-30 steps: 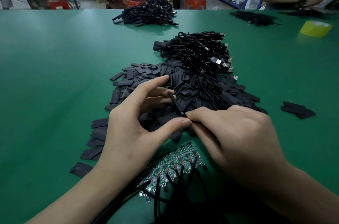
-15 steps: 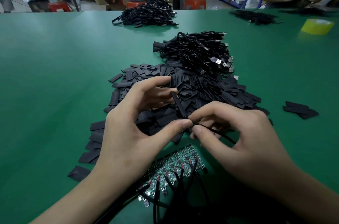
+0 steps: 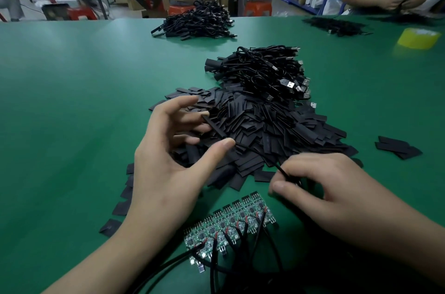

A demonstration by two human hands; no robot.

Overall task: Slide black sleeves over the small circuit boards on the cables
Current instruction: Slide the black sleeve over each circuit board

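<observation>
Black sleeve (image 3: 213,127) sits pinched between thumb and fingers of the left hand (image 3: 168,163), over the sleeve pile (image 3: 277,125). A thin cable (image 3: 263,157) runs from it to the right hand (image 3: 337,197), which pinches it. Circuit boards (image 3: 231,222) lie in a row on the green counter (image 3: 72,101), near both hands.

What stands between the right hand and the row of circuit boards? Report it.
Nothing visible: only bare green table lies between the right hand and the circuit boards, though that hand pinches a black cable.

Circuit boards (image 3: 231,218) lie nearest, sleeve pile (image 3: 265,125) behind them (cable bundle (image 3: 262,72) farther back).
</observation>
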